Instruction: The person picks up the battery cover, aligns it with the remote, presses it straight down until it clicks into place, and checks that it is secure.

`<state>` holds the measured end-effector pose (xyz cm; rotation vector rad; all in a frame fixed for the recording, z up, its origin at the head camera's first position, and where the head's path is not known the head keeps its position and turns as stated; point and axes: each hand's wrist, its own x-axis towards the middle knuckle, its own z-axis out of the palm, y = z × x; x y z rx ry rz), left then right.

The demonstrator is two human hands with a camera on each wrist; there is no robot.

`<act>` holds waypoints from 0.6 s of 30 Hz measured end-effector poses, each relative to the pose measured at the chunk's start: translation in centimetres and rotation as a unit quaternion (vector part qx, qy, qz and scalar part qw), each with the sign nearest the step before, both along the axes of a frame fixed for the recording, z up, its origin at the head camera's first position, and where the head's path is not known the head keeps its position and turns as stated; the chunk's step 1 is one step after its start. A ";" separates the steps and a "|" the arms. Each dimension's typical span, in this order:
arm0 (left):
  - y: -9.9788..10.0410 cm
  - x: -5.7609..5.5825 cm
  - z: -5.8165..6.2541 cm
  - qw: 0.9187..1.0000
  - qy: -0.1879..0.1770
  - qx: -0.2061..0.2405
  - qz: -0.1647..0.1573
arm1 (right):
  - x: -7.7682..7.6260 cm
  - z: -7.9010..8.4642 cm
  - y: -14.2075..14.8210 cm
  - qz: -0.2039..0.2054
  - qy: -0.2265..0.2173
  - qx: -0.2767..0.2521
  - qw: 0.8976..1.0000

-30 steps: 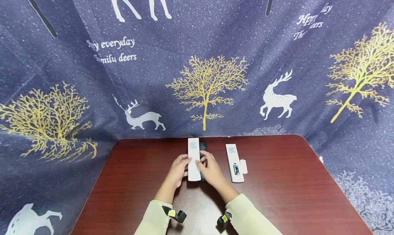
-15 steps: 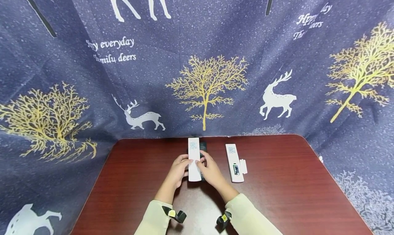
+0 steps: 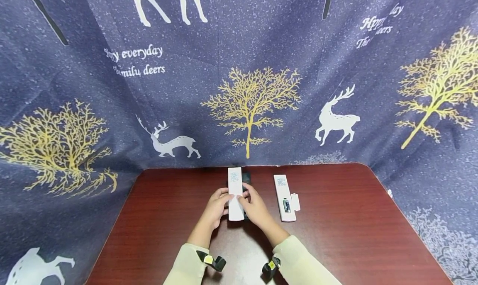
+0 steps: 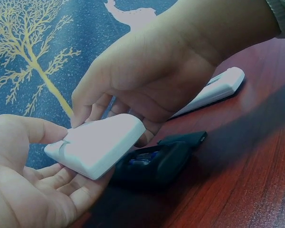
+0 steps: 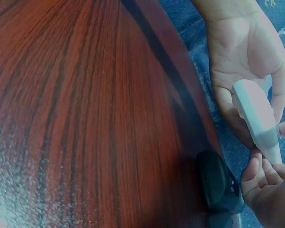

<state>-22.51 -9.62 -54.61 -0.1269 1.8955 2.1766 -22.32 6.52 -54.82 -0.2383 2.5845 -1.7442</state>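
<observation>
A white remote control [image 3: 235,209] is held above the table between both hands, its label side up. My left hand [image 3: 217,206] grips its left side, thumb on top and fingers beneath. From the right, my right hand [image 3: 256,205] pinches it, its thumb pressing near the seam of the battery cover. Beneath it lies a black remote control [image 4: 154,166], partly hidden in the head view; batteries show in its open compartment in the left wrist view. To the right lies a second white remote control [image 3: 282,189], batteries [image 3: 286,205] showing in its uncovered compartment.
A loose white battery cover [image 3: 295,202] lies against the second white remote's right side. The reddish-brown table [image 3: 343,222] ends at a patterned blue cloth [image 3: 261,40] hanging behind it. Each wrist wears a black strap device.
The held white remote has shifted very slightly towards the person. Both hands keep their hold, and the things on the table have not moved.
</observation>
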 end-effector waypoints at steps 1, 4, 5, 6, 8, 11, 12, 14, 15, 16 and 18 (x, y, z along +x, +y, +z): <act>0.0 0.0 0.0 1.000 0.001 -0.002 -0.001 | 0.0 0.0 0.0 0.001 0.001 -0.002 1.000; 0.0 0.0 0.1 1.000 0.002 -0.005 0.000 | 0.0 0.1 0.0 -0.001 -0.006 -0.006 1.000; 0.0 0.0 0.1 1.000 0.002 -0.005 0.000 | -0.1 0.1 -0.1 -0.001 -0.008 -0.007 1.000; 0.0 0.1 0.1 1.000 0.003 -0.007 0.000 | -0.1 0.1 -0.1 -0.001 -0.009 -0.008 1.000; 0.0 0.1 0.1 1.000 0.002 -0.007 0.001 | -0.1 0.2 -0.1 -0.002 -0.010 -0.007 1.000; 0.0 0.1 0.1 1.000 0.004 -0.009 0.002 | -0.1 0.2 -0.1 -0.001 -0.009 -0.006 1.000; 0.0 0.1 0.1 1.000 0.006 -0.009 0.001 | -0.1 0.1 -0.1 -0.002 -0.010 -0.005 1.000; 0.0 0.1 -0.1 1.000 0.005 -0.009 0.001 | -0.1 0.2 -0.1 -0.001 -0.011 -0.004 1.000; 0.0 0.1 -0.1 1.000 0.005 -0.009 0.001 | -0.1 0.2 -0.1 -0.002 -0.011 -0.003 1.000; 0.0 0.1 -0.1 1.000 0.005 -0.009 0.000 | -0.1 0.2 -0.1 -0.002 -0.012 -0.002 1.000; 0.0 0.0 -0.2 1.000 0.005 -0.009 0.000 | -0.1 0.2 -0.1 -0.001 -0.010 0.001 1.000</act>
